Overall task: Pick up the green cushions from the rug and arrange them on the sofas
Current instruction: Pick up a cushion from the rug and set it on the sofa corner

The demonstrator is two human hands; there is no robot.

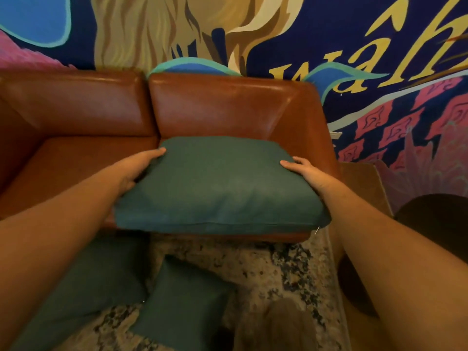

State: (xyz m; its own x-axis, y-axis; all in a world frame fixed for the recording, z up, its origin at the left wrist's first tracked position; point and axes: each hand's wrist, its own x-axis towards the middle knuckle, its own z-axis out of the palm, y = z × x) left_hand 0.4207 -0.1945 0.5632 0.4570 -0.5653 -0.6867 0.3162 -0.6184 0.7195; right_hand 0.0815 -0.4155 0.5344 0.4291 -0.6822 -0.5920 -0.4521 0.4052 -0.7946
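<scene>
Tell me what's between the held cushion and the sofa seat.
Nothing visible. The left hand and right hand hold the cushion by its sides over the right end of the sofa, far edge at the backrest.

Centre frame, the big cushion (222,183) is a plain, deep teal-green, no pattern at all. Behind it the sofa (76,110) gleams glossy reddish-brown. Lower down, the rug (278,269) is cream and tan, mottled with blue-black speckles. The lower-left cushion (83,282) and the small cushion (182,300) match that green. Up top, the mural (316,46) runs navy, with yellow lettering, golden strands, turquoise-edged blue swirls and pink patterned patches at right.
</scene>
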